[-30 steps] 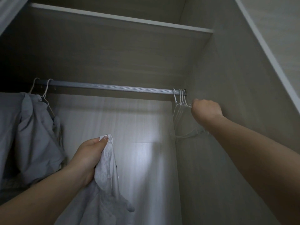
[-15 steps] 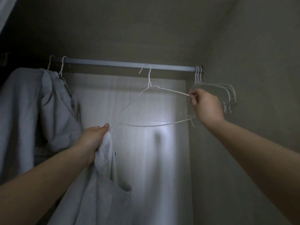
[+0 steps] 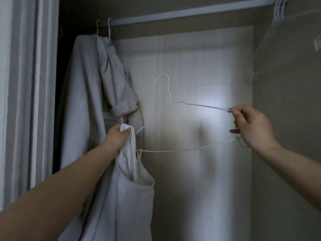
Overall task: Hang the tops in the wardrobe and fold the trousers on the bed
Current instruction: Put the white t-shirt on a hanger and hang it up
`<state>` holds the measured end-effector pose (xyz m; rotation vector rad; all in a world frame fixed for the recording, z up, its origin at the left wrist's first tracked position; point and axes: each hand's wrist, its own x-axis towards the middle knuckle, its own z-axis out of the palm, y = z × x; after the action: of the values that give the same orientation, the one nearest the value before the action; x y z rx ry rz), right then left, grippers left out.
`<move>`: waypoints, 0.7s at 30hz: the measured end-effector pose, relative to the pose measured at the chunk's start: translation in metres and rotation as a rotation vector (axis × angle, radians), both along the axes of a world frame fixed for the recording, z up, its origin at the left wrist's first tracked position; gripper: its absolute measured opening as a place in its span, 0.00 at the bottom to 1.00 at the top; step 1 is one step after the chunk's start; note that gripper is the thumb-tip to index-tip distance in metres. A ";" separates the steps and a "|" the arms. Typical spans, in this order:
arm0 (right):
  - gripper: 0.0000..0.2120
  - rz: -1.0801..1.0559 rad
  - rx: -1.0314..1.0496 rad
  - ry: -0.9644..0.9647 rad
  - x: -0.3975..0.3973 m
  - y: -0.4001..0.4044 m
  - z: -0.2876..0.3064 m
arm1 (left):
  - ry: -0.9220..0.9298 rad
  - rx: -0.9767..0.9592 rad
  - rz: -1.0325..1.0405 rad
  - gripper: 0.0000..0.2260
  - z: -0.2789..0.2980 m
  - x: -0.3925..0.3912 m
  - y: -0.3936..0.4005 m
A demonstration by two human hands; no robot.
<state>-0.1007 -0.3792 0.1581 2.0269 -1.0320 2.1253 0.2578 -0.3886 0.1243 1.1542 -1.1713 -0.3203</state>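
Place: a home bedroom wardrobe (dim inside).
Signs: a hanging rail (image 3: 191, 12), grey garments (image 3: 90, 94) on wire hangers.

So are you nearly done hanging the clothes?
Not yet. Two grey tops already hang on the rail. The left hand holds a white top, the right hand a hanger. It still needs hanging. Trousers and bed aren't in view.
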 end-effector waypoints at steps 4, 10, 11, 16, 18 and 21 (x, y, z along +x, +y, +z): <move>0.09 0.032 -0.012 0.002 -0.001 0.004 -0.011 | -0.035 0.058 0.077 0.06 -0.014 0.017 -0.002; 0.08 0.041 -0.014 0.007 -0.002 0.007 -0.017 | 0.017 0.104 0.076 0.08 -0.023 0.026 0.001; 0.08 0.031 -0.018 0.013 -0.002 0.008 -0.016 | 0.023 0.101 0.077 0.08 -0.024 0.026 0.001; 0.08 0.049 -0.029 0.022 -0.002 0.015 -0.012 | 0.037 0.120 0.079 0.11 -0.027 0.023 -0.001; 0.08 0.048 -0.036 0.018 -0.001 0.019 -0.011 | 0.038 0.142 0.073 0.11 -0.028 0.021 -0.002; 0.08 0.028 -0.048 0.024 0.004 0.024 -0.012 | 0.004 0.153 0.053 0.11 -0.030 0.014 -0.003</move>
<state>-0.0969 -0.3547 0.1457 2.0522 -0.9453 2.1123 0.2717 -0.3915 0.0943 1.3156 -1.1251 -0.3767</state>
